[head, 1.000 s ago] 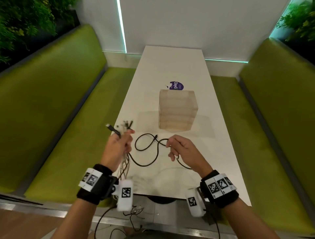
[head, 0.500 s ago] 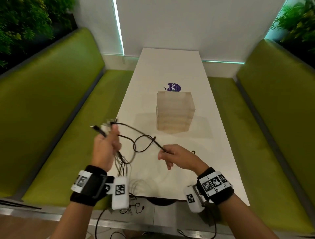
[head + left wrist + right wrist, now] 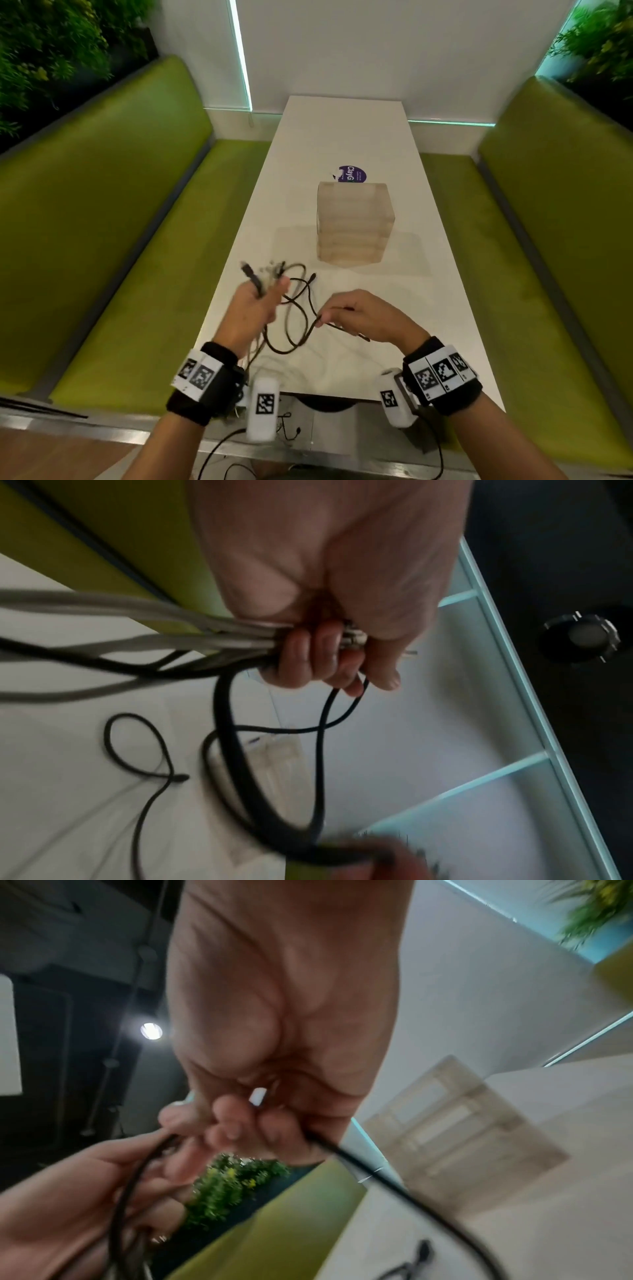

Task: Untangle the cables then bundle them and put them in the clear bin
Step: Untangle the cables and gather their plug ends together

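My left hand [image 3: 255, 305] grips a bunch of white and black cables [image 3: 178, 645] near their plug ends [image 3: 263, 274], held above the table's near left edge. Its fingers [image 3: 308, 658] curl round the bunch. A black cable [image 3: 298, 318] loops from that bunch across to my right hand [image 3: 356, 317], which pinches it between curled fingers [image 3: 240, 1129]; the cable [image 3: 394, 1185] trails out past the palm. The clear bin [image 3: 354, 224] stands upright on the white table [image 3: 342, 137], beyond both hands. Loose cable lengths hang below my left wrist.
A purple round sticker [image 3: 351, 174] lies on the table behind the bin. Green benches [image 3: 102, 212] run along both sides of the table. Thin wires [image 3: 287, 431] dangle off the table's near edge toward the floor.
The black cable has come up off the table. My left hand has moved back toward the right with the bunch, and my right hand has slid along the cable, now close to the left.
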